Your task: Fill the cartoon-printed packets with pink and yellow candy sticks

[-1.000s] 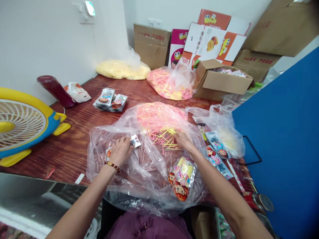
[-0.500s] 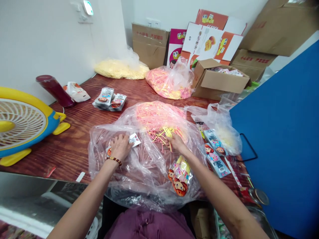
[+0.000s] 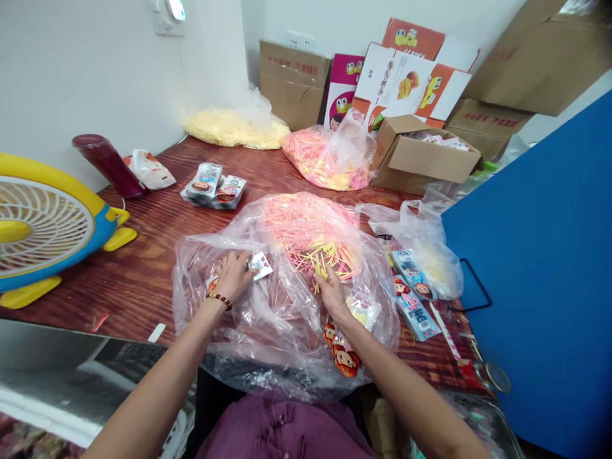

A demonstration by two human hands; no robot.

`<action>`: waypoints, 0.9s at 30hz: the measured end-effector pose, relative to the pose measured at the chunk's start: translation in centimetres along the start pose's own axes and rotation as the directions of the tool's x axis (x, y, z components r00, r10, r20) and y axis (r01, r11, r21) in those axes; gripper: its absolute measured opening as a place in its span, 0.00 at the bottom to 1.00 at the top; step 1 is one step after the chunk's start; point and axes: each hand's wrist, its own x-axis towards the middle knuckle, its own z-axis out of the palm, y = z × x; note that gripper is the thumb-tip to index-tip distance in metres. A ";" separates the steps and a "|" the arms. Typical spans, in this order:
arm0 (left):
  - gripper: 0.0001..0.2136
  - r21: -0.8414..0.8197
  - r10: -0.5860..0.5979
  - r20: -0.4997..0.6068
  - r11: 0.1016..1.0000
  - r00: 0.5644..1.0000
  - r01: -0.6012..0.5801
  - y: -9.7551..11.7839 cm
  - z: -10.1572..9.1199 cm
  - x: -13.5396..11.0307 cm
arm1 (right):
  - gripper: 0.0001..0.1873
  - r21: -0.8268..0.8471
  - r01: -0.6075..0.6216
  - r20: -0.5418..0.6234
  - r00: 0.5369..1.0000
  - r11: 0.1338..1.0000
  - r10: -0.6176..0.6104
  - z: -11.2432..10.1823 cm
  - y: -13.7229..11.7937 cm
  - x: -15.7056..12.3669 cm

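A big clear plastic bag (image 3: pixel 282 322) lies spread in front of me, with a heap of thin pink and yellow sticks (image 3: pixel 306 220) at its far side. My left hand (image 3: pixel 233 277) is over a small white and grey printed packet (image 3: pixel 261 266), its fingers bent around it and hiding most of it. At the near edge of the heap, my right hand (image 3: pixel 333 294) pinches a few yellow sticks (image 3: pixel 319 271). Below my right forearm is a clear pouch (image 3: pixel 345 360) printed with red-haired cartoon figures, partly covered by the arm.
Printed packets (image 3: pixel 415 306) lie right of the bag, and more packets (image 3: pixel 213 188) are stacked at the back left. A yellow and blue fan (image 3: pixel 52 223) stands left. Bagged sticks (image 3: pixel 329 159) and an open carton (image 3: pixel 430 156) are behind. A blue panel (image 3: pixel 535 255) bounds the right.
My right hand has shifted slightly left and nearer to me, with the yellow sticks now lower in its fingers. My left hand stays on the packet. The view has shifted slightly.
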 end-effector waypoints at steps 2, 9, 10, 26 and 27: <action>0.18 -0.010 -0.002 -0.021 1.000 1.000 0.002 0.0 0.0 -0.1 | 0.07 0.004 -0.003 -0.011 1.000 1.000 0.003 0.0 -0.3 -0.1; 0.18 0.004 0.017 -0.078 1.000 0.997 -0.017 0.9 -0.8 0.0 | 0.08 0.073 0.023 0.016 1.000 0.997 -0.025 0.2 -0.3 -0.3; 0.18 -0.007 0.009 -0.071 1.000 0.997 -0.010 0.8 -0.8 0.1 | 0.07 0.051 0.017 0.017 1.000 0.999 -0.018 0.2 0.0 -0.3; 0.09 -0.108 0.208 -0.211 0.966 0.955 -0.234 0.2 -2.1 0.9 | 0.12 -0.180 -0.027 -0.051 0.999 0.983 0.018 -0.3 0.2 -0.4; 0.10 -0.103 0.224 -0.224 0.962 0.948 -0.252 0.4 -2.5 0.7 | 0.12 -0.185 -0.023 -0.050 0.999 0.983 0.014 -0.3 0.2 -0.5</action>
